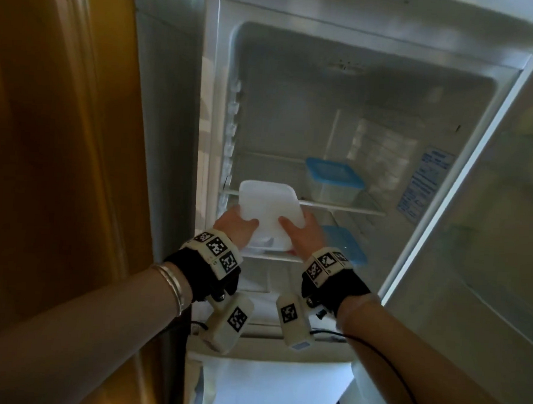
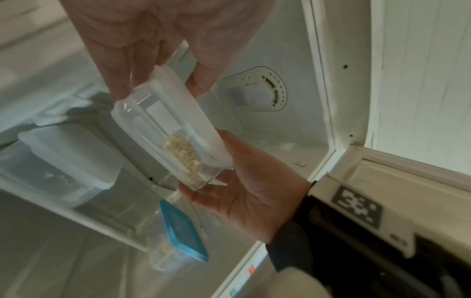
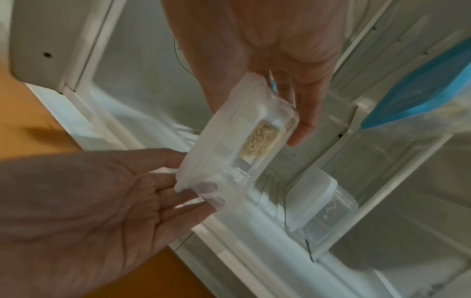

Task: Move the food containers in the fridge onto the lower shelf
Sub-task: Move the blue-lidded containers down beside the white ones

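Note:
I hold a clear food container with a white lid (image 1: 271, 206) at the fridge's left side, level with the upper shelf (image 1: 346, 208). My left hand (image 1: 235, 225) grips its left end and my right hand (image 1: 301, 232) its right end, each with the thumb on the lid. Pale noodle-like food shows through the container's wall (image 2: 183, 149) (image 3: 257, 141). A blue-lidded container (image 1: 333, 181) stands on the upper shelf. Another blue-lidded container (image 1: 345, 244) sits on the lower shelf (image 1: 271, 257). A second white-lidded container (image 2: 68, 161) (image 3: 313, 197) rests there too, mostly hidden under the held one in the head view.
The fridge door (image 1: 490, 246) stands open at the right. A wooden cabinet side (image 1: 59, 158) runs along the left. A thermostat dial (image 2: 267, 88) is on the right inner wall. A white compartment front (image 1: 263, 382) lies below the shelves.

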Available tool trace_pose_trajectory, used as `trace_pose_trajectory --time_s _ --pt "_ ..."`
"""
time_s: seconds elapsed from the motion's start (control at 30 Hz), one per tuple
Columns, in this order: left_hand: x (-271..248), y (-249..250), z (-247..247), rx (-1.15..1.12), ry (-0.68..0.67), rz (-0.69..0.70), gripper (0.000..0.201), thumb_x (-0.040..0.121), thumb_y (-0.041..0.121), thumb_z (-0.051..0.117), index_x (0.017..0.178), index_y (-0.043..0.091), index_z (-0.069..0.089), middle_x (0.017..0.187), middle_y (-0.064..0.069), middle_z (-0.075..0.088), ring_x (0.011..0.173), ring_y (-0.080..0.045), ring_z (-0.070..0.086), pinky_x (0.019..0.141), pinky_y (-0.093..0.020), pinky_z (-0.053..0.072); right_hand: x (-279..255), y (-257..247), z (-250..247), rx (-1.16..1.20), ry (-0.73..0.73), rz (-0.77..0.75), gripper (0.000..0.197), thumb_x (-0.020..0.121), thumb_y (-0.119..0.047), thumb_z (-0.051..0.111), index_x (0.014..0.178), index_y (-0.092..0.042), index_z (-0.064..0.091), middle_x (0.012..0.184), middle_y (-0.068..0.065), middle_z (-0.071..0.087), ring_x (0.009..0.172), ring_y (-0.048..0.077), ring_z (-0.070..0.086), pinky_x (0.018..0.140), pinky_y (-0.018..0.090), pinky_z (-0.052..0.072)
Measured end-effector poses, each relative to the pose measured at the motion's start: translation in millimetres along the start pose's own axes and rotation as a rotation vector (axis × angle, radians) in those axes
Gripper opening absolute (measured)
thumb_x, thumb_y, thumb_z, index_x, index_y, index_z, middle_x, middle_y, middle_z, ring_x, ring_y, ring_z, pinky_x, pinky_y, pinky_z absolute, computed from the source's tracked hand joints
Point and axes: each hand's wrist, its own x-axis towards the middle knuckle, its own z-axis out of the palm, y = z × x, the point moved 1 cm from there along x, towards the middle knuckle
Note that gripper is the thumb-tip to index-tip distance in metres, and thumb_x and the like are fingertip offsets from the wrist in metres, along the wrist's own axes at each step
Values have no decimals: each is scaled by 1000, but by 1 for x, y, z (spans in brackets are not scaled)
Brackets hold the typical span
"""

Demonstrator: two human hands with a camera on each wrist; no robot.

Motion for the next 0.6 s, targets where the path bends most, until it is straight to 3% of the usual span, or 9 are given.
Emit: trace_pose_trajectory --time_s 0.07,0.2,0.3,0.6 --pt "-7 -4 1 7 -27 -22 51 91 24 53 138 7 43 135 -15 53 121 -32 53 102 -35 43 -8 4 -5 40 -25 44 55 88 -28 62 135 -9 39 124 8 49 103 23 50 60 36 56" --pt "-13 -14 10 13 -66 -43 55 90 25 53 140 6 41 140 -16 51 125 -33 50 109 -37 41 -24 13 -6 66 -17 115 54 88 -28 62 134 -8 39 125 11 46 103 25 48 70 45 57" --pt "-16 -21 18 2 -88 -70 55 90 22 54 141 7 41 140 -16 51 125 -32 51 108 -36 42 -30 22 -6 47 -16 146 56 88 -29 62 134 -8 38 132 15 48 116 34 52 79 53 57" --pt "2 -39 40 -17 -120 -99 49 90 18 52 137 6 46 135 -18 55 122 -33 53 105 -36 43 -10 44 5 35 -52 202 56 91 -28 56 140 -11 34 136 16 47 118 34 51 89 51 54"
